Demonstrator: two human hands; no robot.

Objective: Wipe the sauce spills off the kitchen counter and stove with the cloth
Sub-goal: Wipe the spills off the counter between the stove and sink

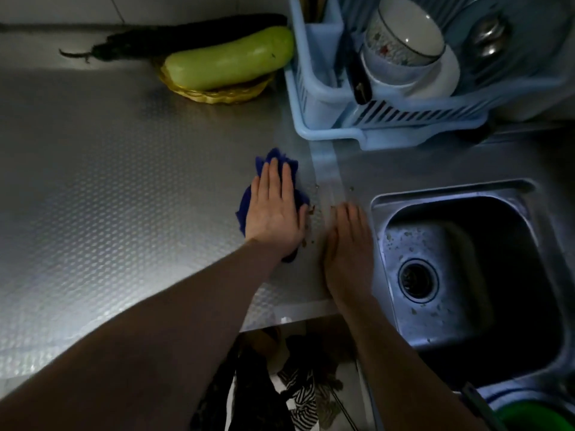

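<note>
Mid-frame, the left hand lies flat, fingers straight, pressing the blue cloth onto the dimpled steel counter. Brown crumbs and sauce specks sit just right of the cloth — between it and the right hand, which stands edge-on beside the sink, fingers straight and holding nothing (blurred, likely acting as a stop). To do this well, I'd keep even pressure through the palm and sweep rightward in one pass, herding the bits toward the sink rather than smearing them. The stove isn't visible. At top, a green gourd and a blue dish rack stand well apart.
</note>
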